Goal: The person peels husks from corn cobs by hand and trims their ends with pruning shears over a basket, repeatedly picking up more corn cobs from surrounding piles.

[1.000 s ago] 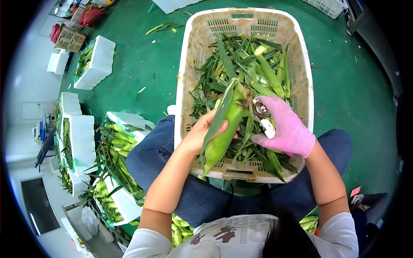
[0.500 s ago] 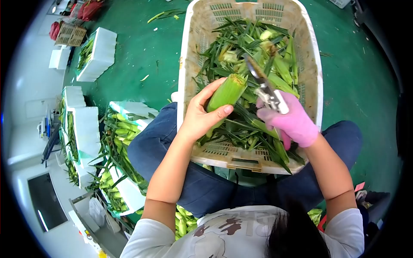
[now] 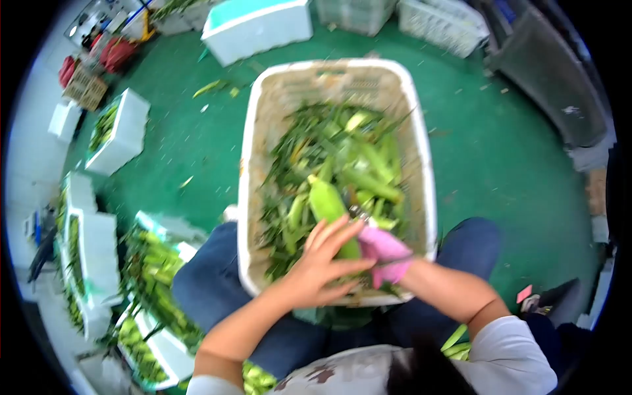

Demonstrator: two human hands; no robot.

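Observation:
A green corn ear (image 3: 326,201) points up and left over the white crate (image 3: 429,197), its lower part between my two hands. My bare left hand (image 3: 328,263) is open over its lower end, fingers spread; finger contact is blurred. My right hand (image 3: 387,255), in a pink glove, is closed round a metal cutting tool (image 3: 359,213), mostly hidden by the fingers, right beside the ear. Whether the glove also grips the ear is unclear. Beneath them, cut husks and leaves (image 3: 375,161) lie in the crate.
White foam boxes of corn (image 3: 153,349) stand at the left, another foam box (image 3: 263,33) at the top. Pale crates (image 3: 441,29) are at the upper right, near a dark grey object (image 3: 553,79). Leaf scraps (image 3: 209,88) lie on the green floor (image 3: 197,145).
The view has shifted, showing more of the floor beyond the crate. My left hand has gone from gripping an ear to spread fingers, and the gloved hand with the tool has come close to it.

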